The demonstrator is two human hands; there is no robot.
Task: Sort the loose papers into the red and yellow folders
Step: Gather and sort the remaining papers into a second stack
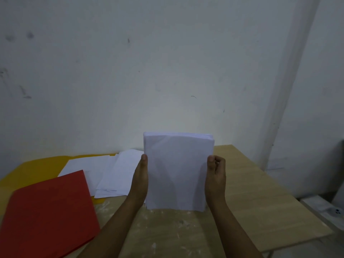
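A stack of white papers [176, 170] stands upright on its lower edge on the wooden table [251, 192]. My left hand [140, 180] holds its left side, thumb on the front. My right hand [215, 181] grips its right side with curled fingers. A shut red folder [48, 215] lies at the front left. Behind it a yellow folder [37, 164] lies flat at the back left, with several loose white sheets [111, 172] spread across it.
A white wall [167, 71] rises right behind the table. The table's right edge runs diagonally at the right, with floor and a pale object [333, 211] beyond it. White smears mark the table's front part.
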